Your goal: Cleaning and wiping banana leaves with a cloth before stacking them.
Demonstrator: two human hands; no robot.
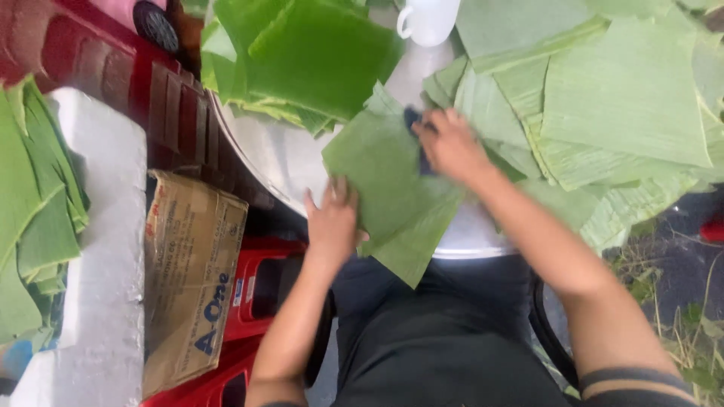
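Closest to me, my left hand [332, 218] lies flat with its fingers spread on the near edge of a green leaf piece [392, 192], pinning it rather than gripping it. That leaf rests on a round metal tray [279, 162], its lower corner hanging over the tray's rim toward my lap. Just beyond, my right hand [450, 143] presses a dark blue cloth [413, 120] against the leaf, fingers curled over it. Left of my knees sit a cardboard box [192, 279] and a red plastic stool [264, 283]. Farther out lie a stack of darker leaves [309, 53], a pale leaf pile [603, 98] and a white cup [428, 19].
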